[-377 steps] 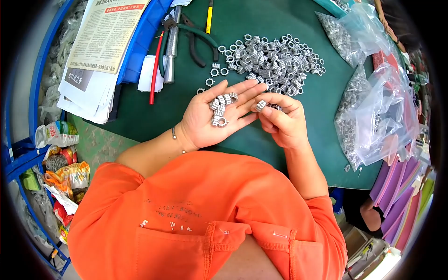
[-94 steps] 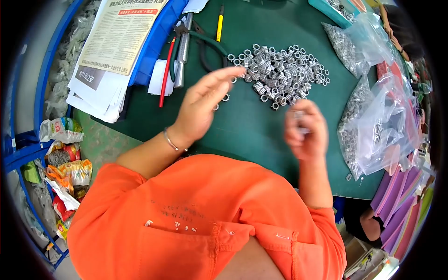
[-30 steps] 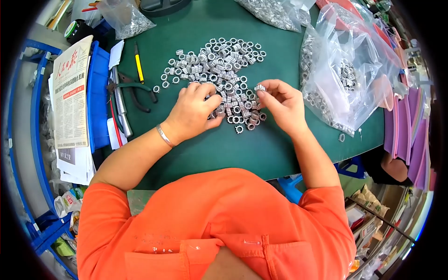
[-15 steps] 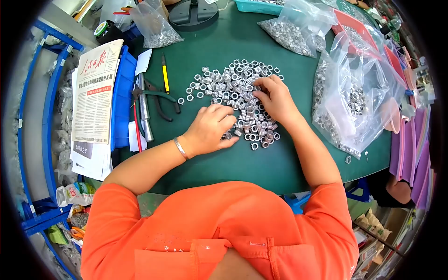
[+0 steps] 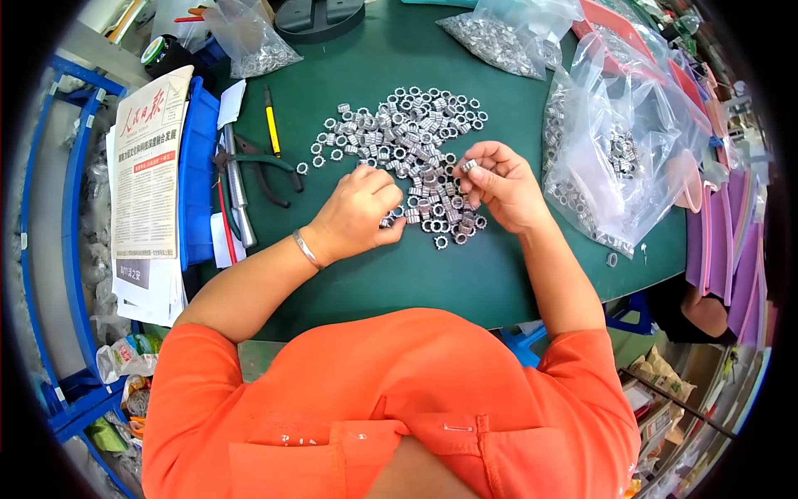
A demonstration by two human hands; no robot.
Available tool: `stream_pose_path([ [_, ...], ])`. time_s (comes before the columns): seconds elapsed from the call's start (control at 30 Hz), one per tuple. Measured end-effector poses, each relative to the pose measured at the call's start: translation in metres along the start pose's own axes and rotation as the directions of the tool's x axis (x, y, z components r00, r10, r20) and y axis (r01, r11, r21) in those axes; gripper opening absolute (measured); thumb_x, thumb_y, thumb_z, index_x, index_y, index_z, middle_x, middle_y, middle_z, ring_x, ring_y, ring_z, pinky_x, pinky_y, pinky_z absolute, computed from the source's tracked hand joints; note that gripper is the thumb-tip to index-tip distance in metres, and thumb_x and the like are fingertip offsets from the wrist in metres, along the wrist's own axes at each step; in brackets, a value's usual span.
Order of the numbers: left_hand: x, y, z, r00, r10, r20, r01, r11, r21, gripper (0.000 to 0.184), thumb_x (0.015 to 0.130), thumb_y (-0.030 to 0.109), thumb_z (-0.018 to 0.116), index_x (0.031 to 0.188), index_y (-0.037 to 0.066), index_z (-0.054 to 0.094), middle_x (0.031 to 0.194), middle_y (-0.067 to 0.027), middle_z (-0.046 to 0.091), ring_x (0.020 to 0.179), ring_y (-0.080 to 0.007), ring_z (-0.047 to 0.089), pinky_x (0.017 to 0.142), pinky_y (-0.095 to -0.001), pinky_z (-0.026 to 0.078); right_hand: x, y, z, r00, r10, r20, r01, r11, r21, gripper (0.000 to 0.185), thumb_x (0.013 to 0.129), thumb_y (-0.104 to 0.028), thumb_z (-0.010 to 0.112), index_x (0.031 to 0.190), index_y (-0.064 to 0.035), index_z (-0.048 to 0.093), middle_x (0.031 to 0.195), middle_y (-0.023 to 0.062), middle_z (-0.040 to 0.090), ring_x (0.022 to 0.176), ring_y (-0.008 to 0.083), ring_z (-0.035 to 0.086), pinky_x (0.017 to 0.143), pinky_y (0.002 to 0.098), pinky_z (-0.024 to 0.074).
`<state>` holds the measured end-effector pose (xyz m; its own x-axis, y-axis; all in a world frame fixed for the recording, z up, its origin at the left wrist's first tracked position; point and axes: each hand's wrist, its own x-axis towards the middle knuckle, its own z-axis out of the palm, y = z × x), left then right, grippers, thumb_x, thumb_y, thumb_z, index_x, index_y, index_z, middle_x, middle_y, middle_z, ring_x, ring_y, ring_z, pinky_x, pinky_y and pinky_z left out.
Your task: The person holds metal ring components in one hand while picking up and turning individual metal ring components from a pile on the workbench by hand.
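A heap of small silver toothed metal rings [image 5: 416, 125] is spread over the green table. Just in front of the heap's left side is my left hand [image 5: 357, 212], its fingers curled around a few metal rings that show between thumb and fingertips; how many is hidden. At the right edge of the heap, my right hand [image 5: 507, 190] pinches a single metal ring [image 5: 469, 165] between thumb and fingers, slightly raised from the pile.
Pliers [image 5: 258, 166], a yellow-and-black pen-like tool [image 5: 272, 125] and a blue crate [image 5: 197, 175] with a newspaper [image 5: 150, 166] lie to the left. A clear bag of rings [image 5: 582, 200] lies to the right. Another bag of metal parts [image 5: 495, 46] sits behind.
My right hand has come away from the heap's upper right, toward me, and turned with a ring in its fingers. My left hand has curled closer around its rings. The view shifted slightly.
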<state>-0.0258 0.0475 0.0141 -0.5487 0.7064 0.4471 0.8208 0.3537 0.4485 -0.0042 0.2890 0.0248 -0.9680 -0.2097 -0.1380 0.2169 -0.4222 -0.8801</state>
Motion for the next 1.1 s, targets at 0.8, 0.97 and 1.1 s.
stream_pose_path([
  [0.8,0.012,-0.018,0.012,0.729,-0.596,-0.336,0.374,0.759,-0.533,0.02,0.074,0.01,0.067,0.072,0.006,0.048,0.07,-0.0006,0.052,0.061,-0.0102,0.05,0.053,-0.0225,0.041,0.002,-0.001,0.008,0.992,0.109,-0.068,-0.106,0.993,0.049,0.015,0.084,-0.009,0.055,0.096,-0.0014,0.055,0.079,0.0096,0.061,0.055,0.0108,0.048,0.043,0.0193,0.0362],
  [0.97,0.012,-0.014,-0.011,0.439,-0.865,0.243,-0.169,-0.345,-0.923,0.016,0.081,0.023,0.059,0.074,0.013,0.048,0.067,-0.0003,0.049,0.062,-0.014,0.051,0.04,-0.0228,0.032,0.037,0.01,0.019,0.958,-0.272,-0.091,0.1,0.615,-0.782,0.014,0.083,-0.007,0.059,0.095,0.0006,0.06,0.079,0.005,0.055,0.064,0.0123,0.049,0.054,0.0231,0.0391],
  [1.1,-0.008,-0.015,-0.015,0.583,-0.734,0.35,-0.367,-0.621,-0.692,0.018,0.08,0.024,0.057,0.069,0.013,0.048,0.069,-0.0017,0.049,0.072,-0.0186,0.048,0.042,-0.0252,0.033,0.053,0.016,0.029,0.881,-0.437,0.179,0.276,0.169,-0.946,0.017,0.08,-0.004,0.061,0.097,-0.0049,0.063,0.077,0.0086,0.053,0.072,0.0219,0.053,0.067,0.0298,0.0429],
])
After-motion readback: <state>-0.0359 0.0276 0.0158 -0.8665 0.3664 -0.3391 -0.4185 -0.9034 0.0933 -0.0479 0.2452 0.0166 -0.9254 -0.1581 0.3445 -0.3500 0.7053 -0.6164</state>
